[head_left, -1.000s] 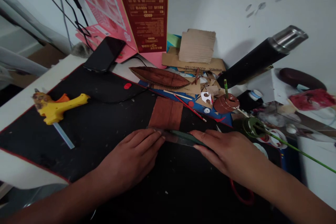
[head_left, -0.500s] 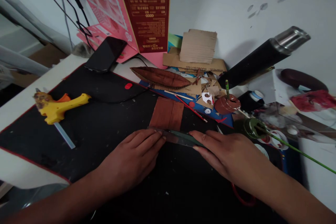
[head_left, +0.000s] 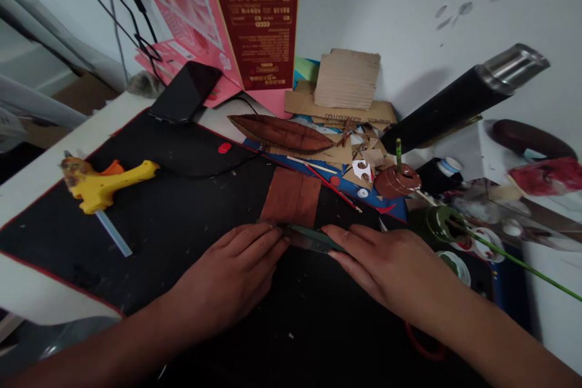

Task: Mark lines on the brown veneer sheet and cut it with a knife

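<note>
A brown-painted piece of cardboard [head_left: 291, 195] lies on the black mat, its near edge under a clear ruler [head_left: 313, 246]. My left hand [head_left: 239, 273] presses the ruler's left part down, fingers bent and close together. In my right hand [head_left: 386, 267] is a slim dark green cutter [head_left: 313, 234], pinched between thumb and fingers. The cutter points left along the ruler, its tip close to my left fingertips. Those fingertips hide the exact spot where the tip meets the cardboard.
Left on the mat lies a yellow glue gun [head_left: 109, 185]; behind it is a black phone [head_left: 185, 92]. A brown boat-shaped piece [head_left: 282, 134] sits by cardboard scraps. At right stand a brown paint jar [head_left: 398, 182], a green paint jar [head_left: 439, 224] and a leaning black flask [head_left: 454, 103].
My right hand and the cutter have slid slightly left along the ruler, toward my left fingers. My left hand stays in place. The whole view has shifted a little.
</note>
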Tool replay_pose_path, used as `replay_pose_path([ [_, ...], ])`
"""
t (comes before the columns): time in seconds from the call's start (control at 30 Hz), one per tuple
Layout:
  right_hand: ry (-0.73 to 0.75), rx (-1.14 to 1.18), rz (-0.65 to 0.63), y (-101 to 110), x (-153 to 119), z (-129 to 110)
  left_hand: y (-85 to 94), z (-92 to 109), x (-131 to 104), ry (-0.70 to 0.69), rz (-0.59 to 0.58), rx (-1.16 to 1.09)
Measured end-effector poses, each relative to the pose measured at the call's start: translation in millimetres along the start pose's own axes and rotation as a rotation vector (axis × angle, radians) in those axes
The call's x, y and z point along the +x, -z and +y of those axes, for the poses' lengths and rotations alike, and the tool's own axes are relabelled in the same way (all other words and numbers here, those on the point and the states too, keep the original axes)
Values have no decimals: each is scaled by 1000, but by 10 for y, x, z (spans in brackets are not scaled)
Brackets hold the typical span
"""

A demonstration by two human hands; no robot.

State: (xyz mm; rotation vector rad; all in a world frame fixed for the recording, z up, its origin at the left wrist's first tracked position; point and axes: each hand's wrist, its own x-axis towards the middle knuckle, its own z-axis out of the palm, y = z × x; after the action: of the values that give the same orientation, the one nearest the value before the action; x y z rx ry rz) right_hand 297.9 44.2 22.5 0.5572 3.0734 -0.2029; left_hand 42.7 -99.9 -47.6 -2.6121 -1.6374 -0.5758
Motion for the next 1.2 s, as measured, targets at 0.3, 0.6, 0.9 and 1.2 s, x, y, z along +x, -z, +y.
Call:
replay_pose_path([
  [0.3,19,-24,12,14,14,2,-1,-10,10,-7,19,2],
  [0.6,34,-63,-8,29,19,5,0,-6,10,-10,18,17],
  [0.9,39,-108,-23,54,-14,54,-7,-14,-3,-15,6,9],
  [1.2,36,-58,-24,12,-61,65,-6,-21,-12,-15,-4,-1],
])
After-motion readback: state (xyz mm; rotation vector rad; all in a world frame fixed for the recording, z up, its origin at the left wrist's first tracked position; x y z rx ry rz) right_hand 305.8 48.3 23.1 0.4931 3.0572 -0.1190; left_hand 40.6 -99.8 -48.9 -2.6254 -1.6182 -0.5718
